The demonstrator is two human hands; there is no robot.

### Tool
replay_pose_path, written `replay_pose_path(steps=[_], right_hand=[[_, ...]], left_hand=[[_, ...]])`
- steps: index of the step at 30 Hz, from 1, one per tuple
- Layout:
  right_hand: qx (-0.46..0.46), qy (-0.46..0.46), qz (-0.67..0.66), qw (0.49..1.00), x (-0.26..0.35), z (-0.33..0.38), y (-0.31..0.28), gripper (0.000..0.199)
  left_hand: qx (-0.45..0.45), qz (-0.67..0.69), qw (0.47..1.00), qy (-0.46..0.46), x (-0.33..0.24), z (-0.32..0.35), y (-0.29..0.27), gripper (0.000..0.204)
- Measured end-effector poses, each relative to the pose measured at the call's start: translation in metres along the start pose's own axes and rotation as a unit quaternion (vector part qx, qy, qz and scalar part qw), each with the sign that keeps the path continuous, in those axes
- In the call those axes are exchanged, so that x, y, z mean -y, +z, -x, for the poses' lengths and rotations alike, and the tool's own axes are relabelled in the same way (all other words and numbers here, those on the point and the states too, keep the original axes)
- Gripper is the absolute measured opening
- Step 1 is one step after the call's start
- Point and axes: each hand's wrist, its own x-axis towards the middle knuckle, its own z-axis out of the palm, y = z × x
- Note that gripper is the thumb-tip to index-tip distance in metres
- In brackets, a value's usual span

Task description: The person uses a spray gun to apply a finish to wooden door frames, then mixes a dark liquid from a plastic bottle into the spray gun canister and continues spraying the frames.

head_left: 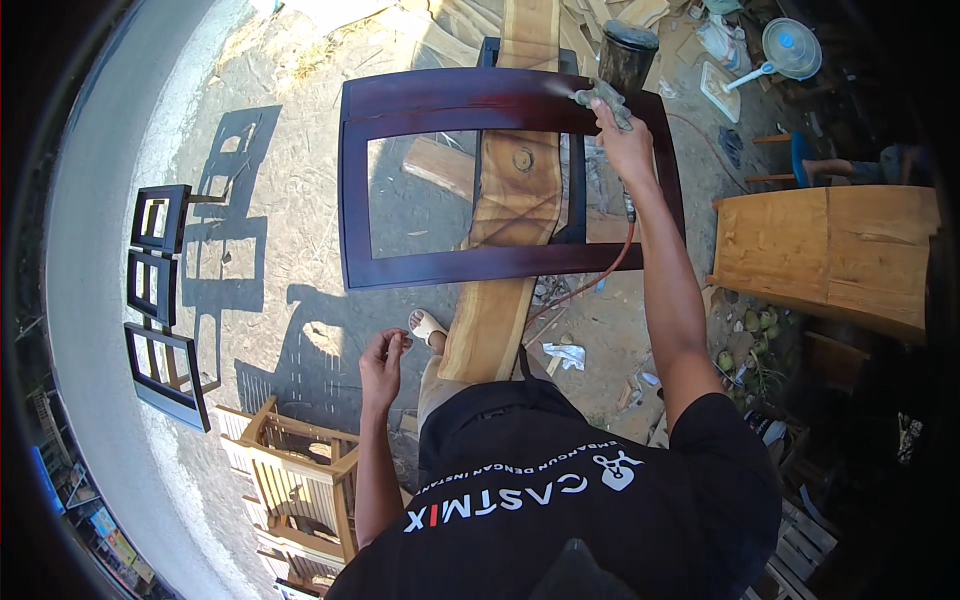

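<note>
Head view: right hand (630,152) grips a grey metal spray gun (606,93) over the far rail of a dark red-brown rectangular wooden frame (430,97); loosely half-curled left hand (383,366) hangs short of its near edge

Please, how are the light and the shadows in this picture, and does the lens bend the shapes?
Head view: hard sunlight throws dark shadows of the black frames on the ground; pale haze at the tip of the spray gun; the road bends strongly, and the picture's corners go black.
</note>
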Motion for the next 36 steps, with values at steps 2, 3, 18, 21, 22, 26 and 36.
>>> replay_pose_path(steps=[2, 3, 18, 21, 22, 26, 36], right_hand=[[0.029, -0.019, 0.006, 0.999, 0.022, 0.005, 0.021, 0.058], [0.046, -0.033, -0.005, 0.998, 0.035, 0.008, 0.032, 0.058], [0.211, -0.133, -0.080, 0.965, 0.177, 0.041, 0.169, 0.071], [0.178, -0.124, -0.047, 0.975, 0.172, 0.027, 0.179, 0.072], [0.177, -0.119, -0.038, 0.976, 0.163, 0.021, 0.172, 0.072], [0.119, -0.111, 0.010, 0.987, 0.122, 0.006, 0.119, 0.074], [-0.018, 0.023, 0.010, 1.000, -0.005, -0.043, -0.014, 0.071]], left_hand=[[-0.006, -0.001, 1.000, 0.004, 0.005, 0.001, -0.004, 0.023], [-0.010, -0.006, 1.000, 0.008, 0.008, 0.002, -0.007, 0.024], [-0.097, 0.037, 0.994, -0.039, 0.081, 0.029, -0.062, 0.027], [-0.106, 0.046, 0.991, -0.069, 0.112, 0.039, -0.067, 0.028], [-0.113, 0.048, 0.989, -0.081, 0.125, 0.046, -0.070, 0.029], [-0.126, 0.065, 0.981, -0.129, 0.172, 0.069, -0.075, 0.029], [-0.071, 0.022, 0.963, -0.260, 0.239, 0.088, -0.074, 0.029]])
